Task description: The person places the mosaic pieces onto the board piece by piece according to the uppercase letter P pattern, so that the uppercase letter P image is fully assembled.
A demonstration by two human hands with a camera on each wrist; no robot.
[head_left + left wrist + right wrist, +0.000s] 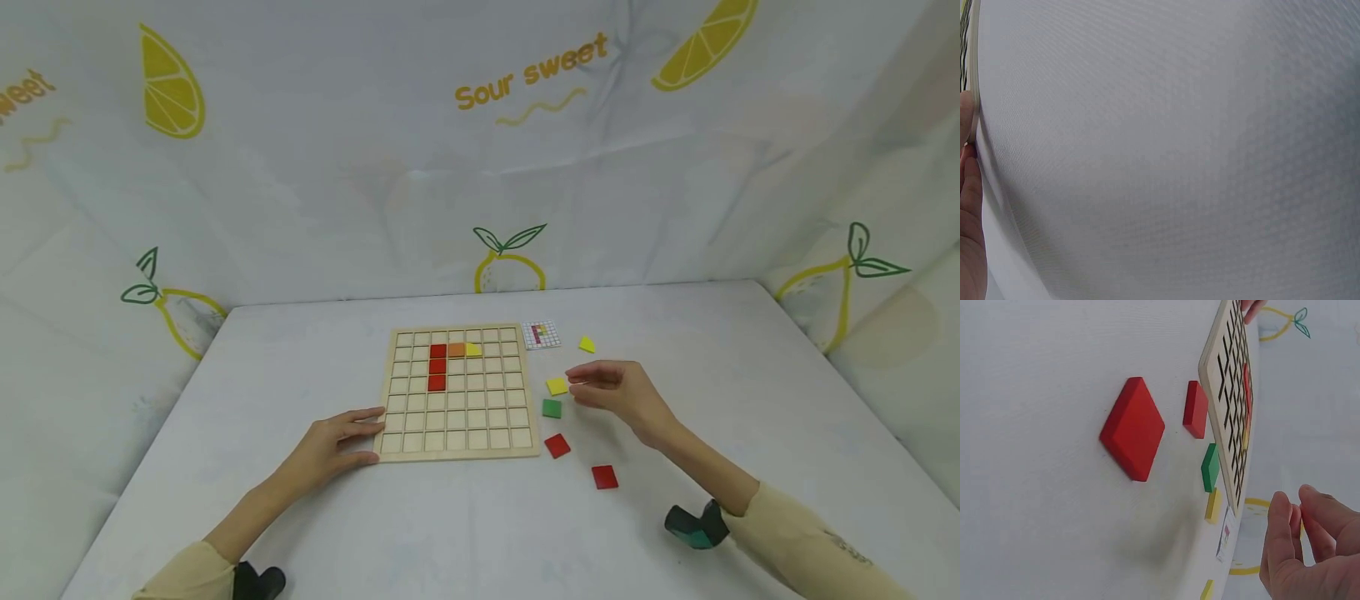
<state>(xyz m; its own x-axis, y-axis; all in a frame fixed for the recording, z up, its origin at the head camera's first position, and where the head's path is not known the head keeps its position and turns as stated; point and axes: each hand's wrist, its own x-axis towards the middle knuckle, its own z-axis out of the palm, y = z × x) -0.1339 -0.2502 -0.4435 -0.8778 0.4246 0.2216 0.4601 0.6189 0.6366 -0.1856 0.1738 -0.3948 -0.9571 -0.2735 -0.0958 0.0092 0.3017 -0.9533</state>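
Note:
A wooden grid board (465, 400) lies flat, bearing a column of red tiles (437, 367), an orange tile (457, 350) and a yellow piece (473, 350). My left hand (330, 446) touches the board's near left edge with extended fingers; in the left wrist view only part of that hand (971, 219) shows at the frame's edge. Over the table to the board's right, my right hand (618, 396) has loosely bent fingers beside a yellow tile (557, 386). Between the fingertips of this hand (1304, 544) nothing shows in the right wrist view.
Right of the board lie a green tile (552, 408), a red tile (557, 446), another red tile (604, 477) and a farther yellow piece (587, 344). A small printed pattern card (541, 335) touches the board's far right corner. White lemon-print cloth (337, 167) hangs behind.

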